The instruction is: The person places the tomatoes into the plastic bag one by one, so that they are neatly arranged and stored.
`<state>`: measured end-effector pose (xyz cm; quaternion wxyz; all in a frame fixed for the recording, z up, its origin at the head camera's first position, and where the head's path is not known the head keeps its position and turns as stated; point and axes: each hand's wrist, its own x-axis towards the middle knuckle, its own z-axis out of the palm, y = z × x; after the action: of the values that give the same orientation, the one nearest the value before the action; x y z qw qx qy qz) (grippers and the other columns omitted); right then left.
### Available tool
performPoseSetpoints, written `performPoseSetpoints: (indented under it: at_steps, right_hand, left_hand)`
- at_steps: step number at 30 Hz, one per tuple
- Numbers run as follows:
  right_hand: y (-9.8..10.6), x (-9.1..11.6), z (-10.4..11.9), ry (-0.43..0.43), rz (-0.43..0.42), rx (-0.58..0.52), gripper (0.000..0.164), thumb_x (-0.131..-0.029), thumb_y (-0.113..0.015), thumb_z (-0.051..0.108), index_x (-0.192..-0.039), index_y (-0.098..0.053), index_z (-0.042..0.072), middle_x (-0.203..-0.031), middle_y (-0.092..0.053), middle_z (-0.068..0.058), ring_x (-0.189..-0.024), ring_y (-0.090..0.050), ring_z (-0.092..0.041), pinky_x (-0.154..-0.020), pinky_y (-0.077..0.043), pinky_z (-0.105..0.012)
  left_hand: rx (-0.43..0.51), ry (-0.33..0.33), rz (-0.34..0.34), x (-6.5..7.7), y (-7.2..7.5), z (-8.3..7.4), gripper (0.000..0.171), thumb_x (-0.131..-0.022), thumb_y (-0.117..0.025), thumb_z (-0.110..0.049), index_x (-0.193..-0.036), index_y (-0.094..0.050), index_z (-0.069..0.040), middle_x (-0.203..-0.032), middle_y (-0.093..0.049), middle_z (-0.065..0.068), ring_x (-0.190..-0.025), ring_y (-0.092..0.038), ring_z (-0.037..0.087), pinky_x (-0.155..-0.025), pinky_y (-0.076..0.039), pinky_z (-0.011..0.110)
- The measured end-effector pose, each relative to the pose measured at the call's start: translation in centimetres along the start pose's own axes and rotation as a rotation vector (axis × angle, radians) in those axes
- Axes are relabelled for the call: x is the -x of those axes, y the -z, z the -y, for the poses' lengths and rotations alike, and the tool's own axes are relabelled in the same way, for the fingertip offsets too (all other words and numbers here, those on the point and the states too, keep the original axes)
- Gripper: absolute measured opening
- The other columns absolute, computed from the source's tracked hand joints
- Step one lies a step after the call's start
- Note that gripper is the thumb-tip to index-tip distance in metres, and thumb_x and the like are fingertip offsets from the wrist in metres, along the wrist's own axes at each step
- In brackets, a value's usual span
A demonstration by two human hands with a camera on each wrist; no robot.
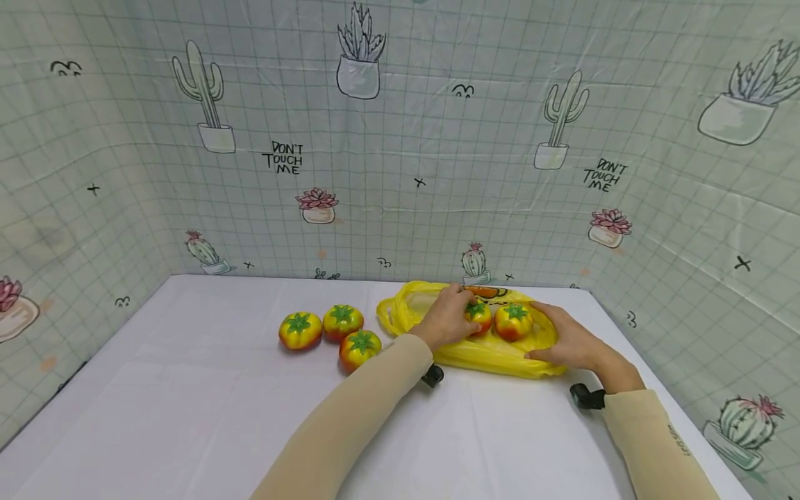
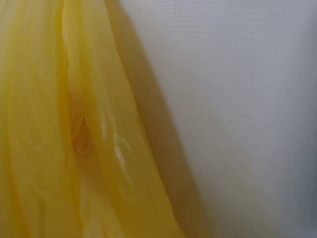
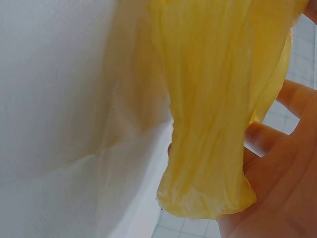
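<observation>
A yellow plastic bag (image 1: 500, 359) lies spread on the table with its mouth held wide. My left hand (image 1: 445, 318) reaches over it and grips a red-and-yellow tomato (image 1: 480, 316) with a green leafy top. Beside that one, a second tomato (image 1: 514, 322) sits in the bag's opening. At the right end, my right hand (image 1: 565, 340) holds the bag's edge between thumb and fingers. In the right wrist view, the bag's folds (image 3: 208, 114) cover part of this hand. Yellow plastic (image 2: 119, 148) fills the left side of the left wrist view, where the hand's grip is hidden.
Three more tomatoes, a left one (image 1: 301, 331), a rear one (image 1: 342, 323) and a front one (image 1: 359, 350), rest left of the bag. The left sleeve (image 1: 356, 417) partly covers the front one. A patterned cloth wall (image 1: 400, 139) encloses the white table (image 1: 187, 389).
</observation>
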<state>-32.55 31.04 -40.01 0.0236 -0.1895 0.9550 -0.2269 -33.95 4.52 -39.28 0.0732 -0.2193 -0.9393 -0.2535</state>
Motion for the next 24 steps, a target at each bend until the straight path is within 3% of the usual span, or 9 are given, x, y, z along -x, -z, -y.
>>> performPoseSetpoints:
  at_steps: [14, 24]
  right_hand:
    - [0.3, 0.2, 0.2, -0.007, 0.005, -0.012, 0.104, -0.07, -0.08, 0.045, -0.149, -0.025, 0.006, -0.149, -0.024, -0.026, -0.133, -0.024, -0.048, -0.101, -0.02, -0.07]
    - [0.3, 0.3, 0.1, 0.004, -0.003, -0.027, 0.101, -0.072, -0.08, 0.042, -0.149, -0.026, 0.007, -0.148, -0.025, -0.026, -0.132, -0.025, -0.048, -0.101, -0.021, -0.069]
  left_hand:
    - [-0.021, 0.033, 0.013, 0.7, 0.8, -0.5, 0.042, -0.084, -0.072, -0.04, -0.116, -0.061, -0.016, -0.104, -0.044, -0.003, -0.095, -0.043, 0.011, -0.084, -0.044, 0.022]
    - [0.022, -0.055, -0.022, 3.4, 3.0, -1.2, 0.045, -0.084, -0.071, -0.042, -0.117, -0.062, -0.012, -0.098, -0.042, -0.003, -0.089, -0.044, 0.012, -0.078, -0.043, 0.021]
